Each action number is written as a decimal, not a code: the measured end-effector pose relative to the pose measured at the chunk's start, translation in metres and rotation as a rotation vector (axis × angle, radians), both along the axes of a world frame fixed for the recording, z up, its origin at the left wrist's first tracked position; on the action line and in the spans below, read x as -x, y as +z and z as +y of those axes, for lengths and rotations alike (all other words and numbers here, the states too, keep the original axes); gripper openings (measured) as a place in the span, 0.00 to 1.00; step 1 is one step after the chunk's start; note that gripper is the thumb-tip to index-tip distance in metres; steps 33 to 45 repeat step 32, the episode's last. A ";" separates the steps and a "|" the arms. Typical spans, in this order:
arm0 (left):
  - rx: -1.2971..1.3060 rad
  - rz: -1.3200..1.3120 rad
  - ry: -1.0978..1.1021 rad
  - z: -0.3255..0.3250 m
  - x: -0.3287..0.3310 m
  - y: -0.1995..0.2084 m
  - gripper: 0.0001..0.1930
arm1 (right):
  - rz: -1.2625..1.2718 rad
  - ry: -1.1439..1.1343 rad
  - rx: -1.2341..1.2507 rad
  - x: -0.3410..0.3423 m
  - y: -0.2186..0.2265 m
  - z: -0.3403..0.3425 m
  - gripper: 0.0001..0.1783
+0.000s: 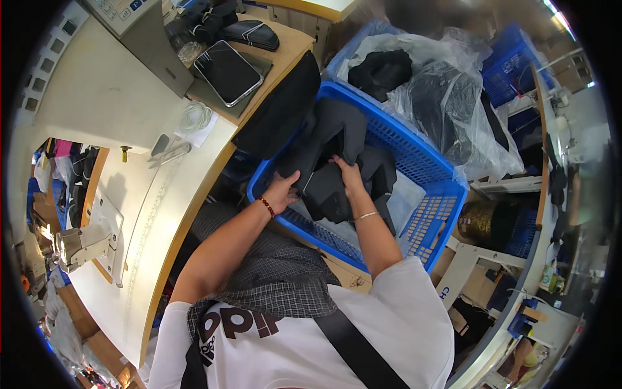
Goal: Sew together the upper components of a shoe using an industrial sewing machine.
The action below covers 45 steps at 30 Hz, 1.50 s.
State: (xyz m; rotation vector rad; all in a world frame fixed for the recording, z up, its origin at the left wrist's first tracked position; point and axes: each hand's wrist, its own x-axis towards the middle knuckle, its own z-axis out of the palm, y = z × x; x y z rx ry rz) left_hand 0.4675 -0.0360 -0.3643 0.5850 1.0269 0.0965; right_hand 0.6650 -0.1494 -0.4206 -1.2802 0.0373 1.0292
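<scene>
Several black, padded-looking cut pieces (328, 189) lie piled in a blue plastic basket (424, 170). My left hand (281, 194), with a beaded bracelet at the wrist, is closed on the near left edge of the pile, thumb on top and fingertips partly hidden. My right hand (350, 175) is closed on the black pieces at the middle of the pile, its fingertips tucked into a fold. A thin pale line, perhaps a tie, shows on the black material between the hands. Pale sheeting (407, 192) lines the basket floor.
On the left, a sewing machine (97, 236) stands at a pale worktable (188, 194) holding a phone (229, 72), thread snips (170, 155) and a coil of clear cord (195, 117). Behind the basket is another blue crate with plastic-wrapped black pieces (447, 97). A metal frame (463, 275) stands right.
</scene>
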 end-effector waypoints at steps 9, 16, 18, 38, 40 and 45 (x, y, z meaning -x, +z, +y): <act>-0.229 0.029 -0.019 0.008 0.008 -0.019 0.48 | -0.071 -0.088 -0.036 0.029 0.017 -0.013 0.27; -0.179 0.042 -0.135 0.011 0.005 0.008 0.58 | -0.746 0.512 0.450 -0.052 0.019 -0.059 0.30; -0.169 0.021 -0.124 0.011 0.000 0.008 0.59 | -0.923 0.226 0.418 -0.076 0.005 -0.063 0.28; -0.368 0.073 -0.212 -0.001 0.020 0.015 0.55 | -2.300 0.948 0.209 -0.059 0.070 0.082 0.25; -0.368 0.073 -0.212 -0.001 0.020 0.015 0.55 | -2.300 0.948 0.209 -0.059 0.070 0.082 0.25; -0.368 0.073 -0.212 -0.001 0.020 0.015 0.55 | -2.300 0.948 0.209 -0.059 0.070 0.082 0.25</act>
